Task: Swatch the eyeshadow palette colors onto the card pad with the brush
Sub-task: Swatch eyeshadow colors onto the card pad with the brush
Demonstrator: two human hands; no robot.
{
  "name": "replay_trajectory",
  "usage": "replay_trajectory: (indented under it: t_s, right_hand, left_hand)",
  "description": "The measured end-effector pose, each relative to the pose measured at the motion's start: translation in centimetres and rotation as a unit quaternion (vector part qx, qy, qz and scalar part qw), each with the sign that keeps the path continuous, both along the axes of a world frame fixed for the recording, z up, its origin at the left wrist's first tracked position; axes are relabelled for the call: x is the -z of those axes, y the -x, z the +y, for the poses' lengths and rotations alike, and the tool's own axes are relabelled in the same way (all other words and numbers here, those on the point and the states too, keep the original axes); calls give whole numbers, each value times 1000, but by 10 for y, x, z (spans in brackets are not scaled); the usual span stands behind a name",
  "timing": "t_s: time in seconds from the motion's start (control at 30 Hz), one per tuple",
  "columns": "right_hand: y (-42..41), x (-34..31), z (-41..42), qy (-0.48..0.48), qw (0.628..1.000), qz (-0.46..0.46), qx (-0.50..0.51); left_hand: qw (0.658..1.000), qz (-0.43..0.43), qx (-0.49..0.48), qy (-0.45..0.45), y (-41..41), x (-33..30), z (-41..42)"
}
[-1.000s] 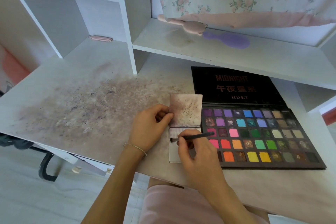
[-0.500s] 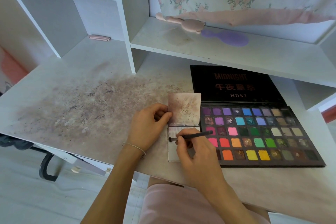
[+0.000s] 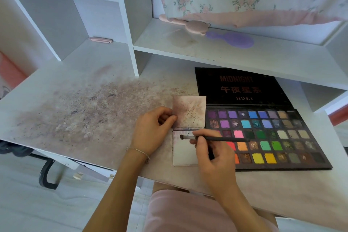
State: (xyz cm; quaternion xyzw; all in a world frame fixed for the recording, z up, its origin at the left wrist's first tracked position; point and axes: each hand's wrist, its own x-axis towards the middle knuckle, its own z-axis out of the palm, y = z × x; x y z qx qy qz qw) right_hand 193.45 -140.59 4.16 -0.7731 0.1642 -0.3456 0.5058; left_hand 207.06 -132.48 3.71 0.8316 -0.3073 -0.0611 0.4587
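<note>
Eyeshadow palette [image 3: 263,137] lies open and flat on the desk [image 3: 75,100], just right of the card pad [image 3: 183,153] and touching its edge; it looks like a rigid, fairly light case whose pressed pans are brittle and crumbly, so I judge it is best left lying and steadied by its dark rim, never by the pans. Its raised lid reads "MIDNIGHT", four Chinese characters, then "HDKT". The brush [image 3: 212,138] is thin, stiff and very light, with a soft dark tip that rests on the pad's top left area; the right hand [image 3: 216,160] pinches its handle near the ferrule, which suits fine strokes. The pad is light and would likely slide; its flipped-up sheet [image 3: 189,112], stained with powder, bends easily, and the left hand [image 3: 152,130] holds it back with thumb and curled fingers at its left edge.
</note>
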Motion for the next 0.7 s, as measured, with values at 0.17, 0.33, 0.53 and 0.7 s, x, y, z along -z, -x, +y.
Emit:
replay_trajectory:
  t_s: [0.17, 0.33, 0.53, 0.7]
  right_hand:
    - [12, -8, -19, 11, 999, -16, 28]
    - [30, -10, -49, 13, 996, 9, 84]
    - [43, -7, -70, 58, 988, 57, 131]
    - [42, -3, -71, 97, 987, 90, 93]
  left_hand:
    - [1000, 1, 0, 1, 0, 0, 0]
    - [1000, -1, 3, 3, 1, 0, 1]
    - [1000, -7, -1, 1, 1, 0, 0]
    - [1000, -4, -3, 1, 1, 0, 0]
